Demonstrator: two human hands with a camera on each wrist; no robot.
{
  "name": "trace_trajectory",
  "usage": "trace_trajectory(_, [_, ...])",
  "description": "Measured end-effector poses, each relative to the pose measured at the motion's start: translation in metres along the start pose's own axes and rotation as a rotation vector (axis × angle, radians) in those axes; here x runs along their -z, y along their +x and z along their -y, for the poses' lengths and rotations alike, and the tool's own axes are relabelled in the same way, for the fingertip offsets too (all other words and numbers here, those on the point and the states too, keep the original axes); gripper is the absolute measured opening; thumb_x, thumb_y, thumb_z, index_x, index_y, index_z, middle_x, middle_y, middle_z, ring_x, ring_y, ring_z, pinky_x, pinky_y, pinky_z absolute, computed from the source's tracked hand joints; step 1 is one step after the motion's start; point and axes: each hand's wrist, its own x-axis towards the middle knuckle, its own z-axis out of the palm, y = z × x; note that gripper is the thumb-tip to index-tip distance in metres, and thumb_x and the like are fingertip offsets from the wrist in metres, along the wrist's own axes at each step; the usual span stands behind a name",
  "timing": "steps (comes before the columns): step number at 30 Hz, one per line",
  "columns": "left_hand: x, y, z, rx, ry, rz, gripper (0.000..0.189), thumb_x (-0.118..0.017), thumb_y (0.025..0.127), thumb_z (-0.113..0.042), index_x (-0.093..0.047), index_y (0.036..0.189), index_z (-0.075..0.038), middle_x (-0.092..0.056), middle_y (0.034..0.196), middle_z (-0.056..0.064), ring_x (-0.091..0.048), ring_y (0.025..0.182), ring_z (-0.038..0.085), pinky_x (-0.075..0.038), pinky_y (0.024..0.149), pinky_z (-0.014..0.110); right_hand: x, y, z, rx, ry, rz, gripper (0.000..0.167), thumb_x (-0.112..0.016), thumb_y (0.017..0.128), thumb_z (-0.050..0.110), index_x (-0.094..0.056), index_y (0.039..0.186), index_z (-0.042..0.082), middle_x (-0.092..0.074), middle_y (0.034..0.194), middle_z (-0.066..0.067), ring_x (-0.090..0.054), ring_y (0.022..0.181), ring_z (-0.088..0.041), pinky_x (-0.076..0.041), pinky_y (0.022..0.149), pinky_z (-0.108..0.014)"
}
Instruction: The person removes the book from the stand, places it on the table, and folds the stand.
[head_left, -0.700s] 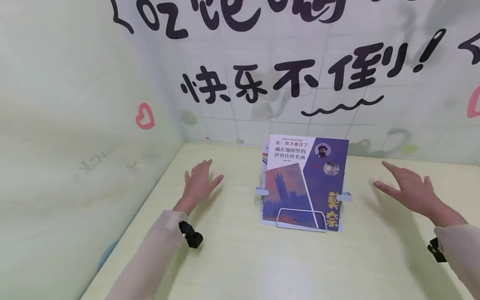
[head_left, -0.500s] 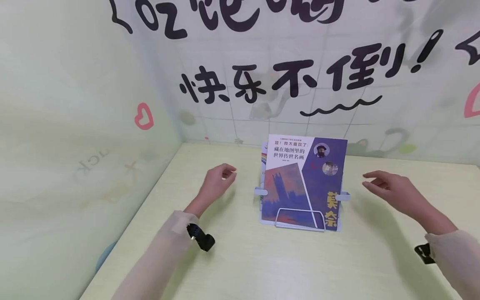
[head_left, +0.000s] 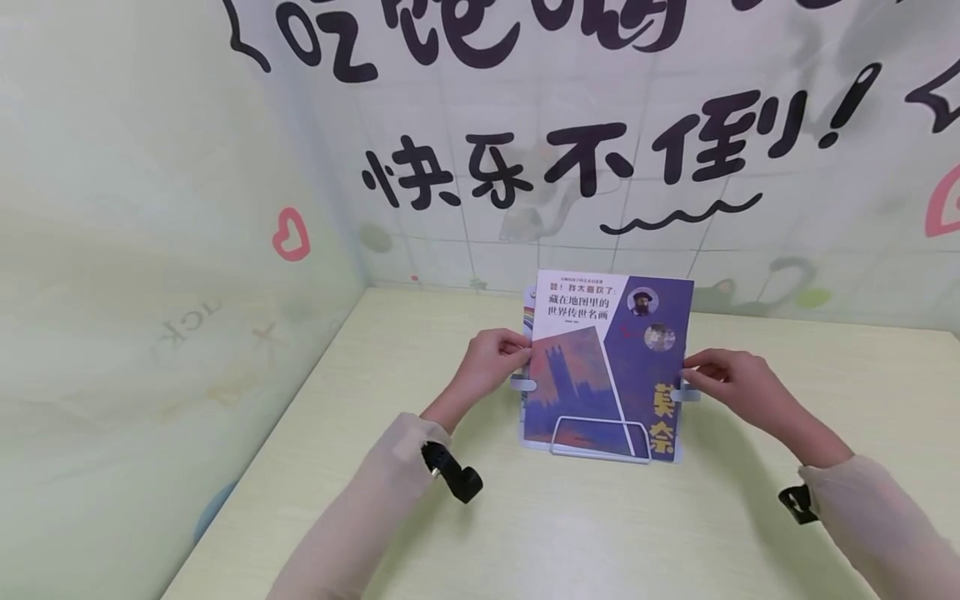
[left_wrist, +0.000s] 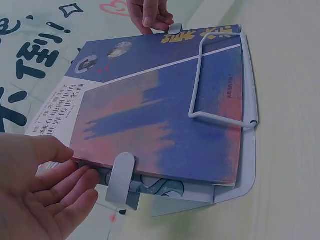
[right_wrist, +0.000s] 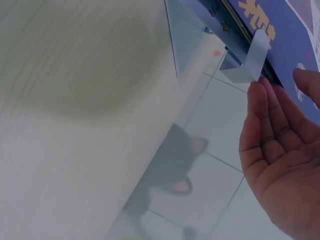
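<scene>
A purple and white book [head_left: 573, 367] leans upright on a pale metal bookstand [head_left: 602, 457], with a wire rest in front of its lower part and a side clip at each edge. My left hand [head_left: 491, 360] pinches the book's left edge just above the clip [left_wrist: 121, 175]; in the left wrist view the thumb lies at the edge and the fingers reach beneath it. On the opposite edge, my right hand [head_left: 731, 383] holds the book beside the right clip [right_wrist: 252, 60]. Its thumb is over the cover side and its fingertips are at the edge.
Another book [left_wrist: 160, 185] with a light patterned cover shows behind the purple one. The stand is on a pale wooden table [head_left: 585, 533]. A printed curtain [head_left: 442, 225] with large black characters hangs behind, and a pale wall [head_left: 150, 250] rises at the left.
Both hands have moved inward from either side to the book's edges, and their spread fingers have curled. The book and stand have kept their place.
</scene>
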Motion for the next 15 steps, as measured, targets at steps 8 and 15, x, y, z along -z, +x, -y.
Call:
trace_trajectory(8, [-0.007, 0.004, -0.003, 0.043, -0.042, -0.005, 0.020, -0.068, 0.082, -0.009, -0.064, 0.098, 0.003, -0.065, 0.084, 0.009, -0.061, 0.072, 0.016, -0.052, 0.062, 0.024, -0.007, 0.006, 0.001, -0.076, 0.059, -0.068, 0.028, -0.064, 0.087, 0.019, -0.064, 0.093, -0.008, -0.067, 0.080, -0.012, -0.061, 0.070, -0.020, -0.049, 0.058, -0.029])
trace_trajectory(15, [-0.015, 0.004, -0.004, 0.048, -0.071, -0.066, 0.017, -0.068, 0.081, -0.003, -0.063, 0.095, 0.005, -0.064, 0.082, 0.011, -0.061, 0.072, 0.018, -0.052, 0.061, 0.024, -0.012, 0.007, 0.004, -0.140, 0.074, -0.133, 0.025, -0.066, 0.084, 0.015, -0.064, 0.089, -0.009, -0.066, 0.076, -0.012, -0.059, 0.066, -0.017, -0.047, 0.055, -0.029])
